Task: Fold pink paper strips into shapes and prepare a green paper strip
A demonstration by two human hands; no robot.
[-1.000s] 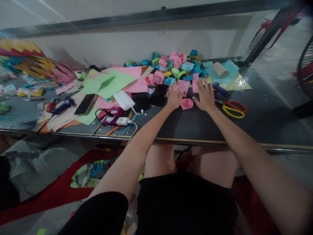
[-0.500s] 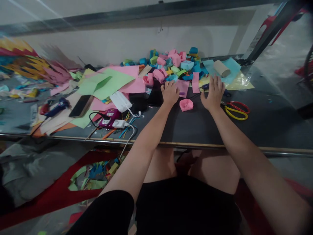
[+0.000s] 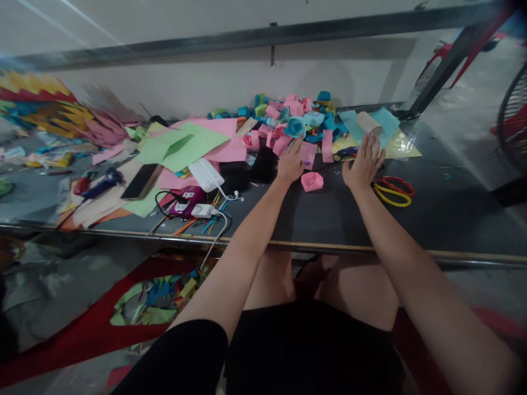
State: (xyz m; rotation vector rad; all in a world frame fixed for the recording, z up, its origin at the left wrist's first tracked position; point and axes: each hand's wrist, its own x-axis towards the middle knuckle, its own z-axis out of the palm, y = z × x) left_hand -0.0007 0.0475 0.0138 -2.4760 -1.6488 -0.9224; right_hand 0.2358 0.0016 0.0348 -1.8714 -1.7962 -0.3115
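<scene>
The person's left hand (image 3: 290,163) reaches forward with its fingers together, tips at a light-blue paper ring (image 3: 295,128) on the front of the heap; whether they grip it cannot be told. The ring's opening faces up and toward the person. The right hand (image 3: 364,163) is wide, thumb spread from the fingers, just before a cardboard tube (image 3: 368,124) whose long axis slants from far left to near right. Between the hands, nearer the person, sits a pink folded paper piece (image 3: 312,181). Dark tabletop (image 3: 321,219) runs from there to the front edge, and also right of the scissors (image 3: 393,192). Since a second ago, the hands have parted, the right shifting rightward.
</scene>
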